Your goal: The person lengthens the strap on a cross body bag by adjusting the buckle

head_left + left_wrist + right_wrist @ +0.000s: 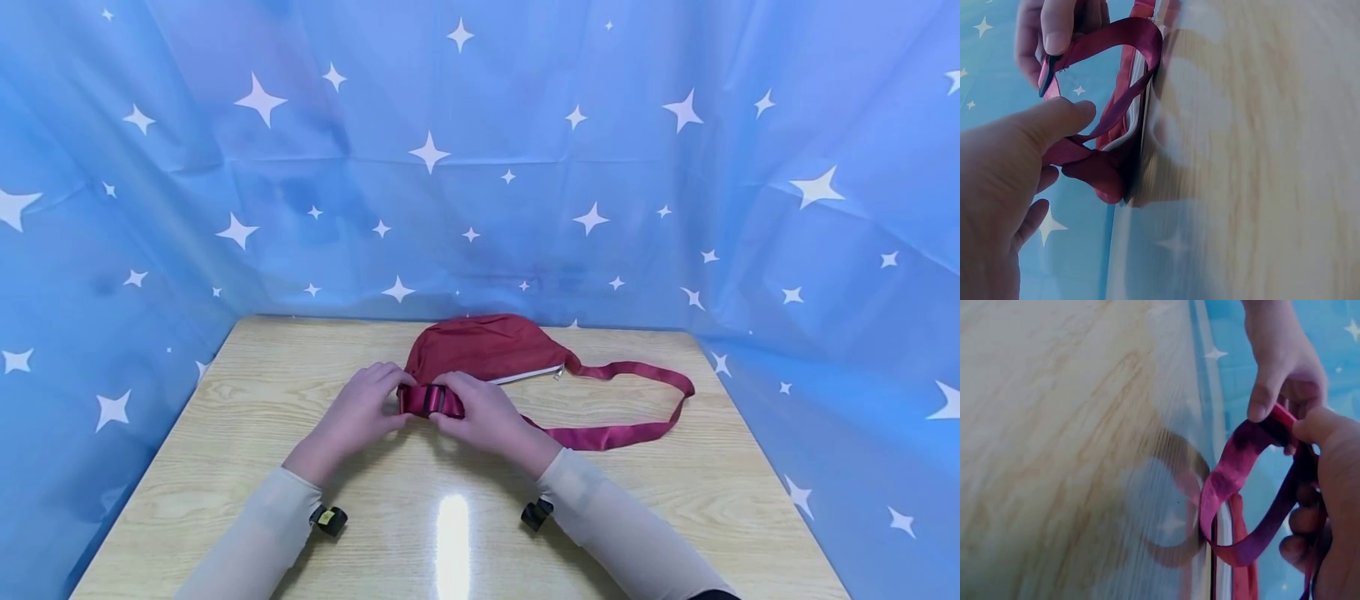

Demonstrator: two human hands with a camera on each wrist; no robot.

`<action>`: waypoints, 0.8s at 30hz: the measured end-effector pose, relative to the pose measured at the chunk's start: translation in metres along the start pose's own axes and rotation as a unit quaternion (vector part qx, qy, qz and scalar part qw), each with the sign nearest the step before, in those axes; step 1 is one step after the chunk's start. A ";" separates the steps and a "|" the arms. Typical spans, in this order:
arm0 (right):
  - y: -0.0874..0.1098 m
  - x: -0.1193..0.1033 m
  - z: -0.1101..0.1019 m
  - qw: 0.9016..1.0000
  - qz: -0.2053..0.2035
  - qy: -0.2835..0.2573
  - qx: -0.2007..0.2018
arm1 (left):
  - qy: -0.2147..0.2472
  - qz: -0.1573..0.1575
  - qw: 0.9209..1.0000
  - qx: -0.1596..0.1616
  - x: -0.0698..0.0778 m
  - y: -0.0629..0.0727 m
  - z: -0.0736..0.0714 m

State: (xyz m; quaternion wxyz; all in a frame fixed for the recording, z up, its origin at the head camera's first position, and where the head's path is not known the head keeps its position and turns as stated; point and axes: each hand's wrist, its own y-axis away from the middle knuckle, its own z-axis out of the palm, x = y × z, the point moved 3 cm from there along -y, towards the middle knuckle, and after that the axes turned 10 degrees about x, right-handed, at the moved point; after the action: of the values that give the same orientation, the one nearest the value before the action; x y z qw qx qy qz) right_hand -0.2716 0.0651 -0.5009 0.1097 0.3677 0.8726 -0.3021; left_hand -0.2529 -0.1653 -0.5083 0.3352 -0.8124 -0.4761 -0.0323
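Note:
A dark red waist bag [480, 346] lies at the back of the table, its silver zipper [528, 373] facing front. In front of its left end, both hands hold the bag's shiny red strap [414, 400]. My left hand [367, 404] pinches the strap between thumb and fingers. Close beside it, my right hand [480, 412] grips the strap at the black slider buckle [1048, 75], thumb on it in the left wrist view. Between the hands the strap bows into a loop [1225, 472], seen in the right wrist view.
The rest of the strap [615, 437] curves across the wooden table [315, 533] to the right and back to the bag. A blue star-printed curtain [480, 208] hangs behind and on both sides. Small black devices [330, 521] sit on both wrists.

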 end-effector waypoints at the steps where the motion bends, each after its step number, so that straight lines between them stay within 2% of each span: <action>1: 0.000 0.000 -0.001 1.000 -0.001 -0.002 0.003 | 0.002 -0.001 1.000 -0.001 -0.001 0.000 -0.001; 7: 0.000 0.001 -0.004 1.000 0.006 -0.014 0.012 | 0.012 0.007 1.000 0.005 -0.013 0.003 -0.011; 10: 0.000 0.006 -0.004 1.000 0.014 -0.007 0.013 | 0.003 0.017 1.000 0.010 -0.028 0.005 -0.021; 13: 0.001 0.011 -0.001 0.999 0.032 0.009 0.004 | -0.017 0.014 1.000 0.010 -0.047 0.008 -0.032; 18: 0.000 0.013 0.009 0.997 0.056 0.043 -0.042 | -0.037 -0.008 0.999 -0.020 -0.073 0.014 -0.042; 21: -0.001 0.012 0.014 0.995 0.061 0.050 -0.058 | -0.044 -0.012 0.998 -0.041 -0.080 0.014 -0.043; 24: -0.003 0.011 0.017 0.994 0.065 0.061 -0.063 | -0.050 -0.018 0.997 -0.047 -0.082 0.014 -0.044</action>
State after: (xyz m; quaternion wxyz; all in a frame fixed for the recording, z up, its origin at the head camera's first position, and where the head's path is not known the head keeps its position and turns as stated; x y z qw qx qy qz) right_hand -0.2823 0.0592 -0.5176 0.0984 0.4341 0.8692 -0.2153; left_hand -0.2751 -0.2572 -0.5115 0.2719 -0.8192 -0.5046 -0.0198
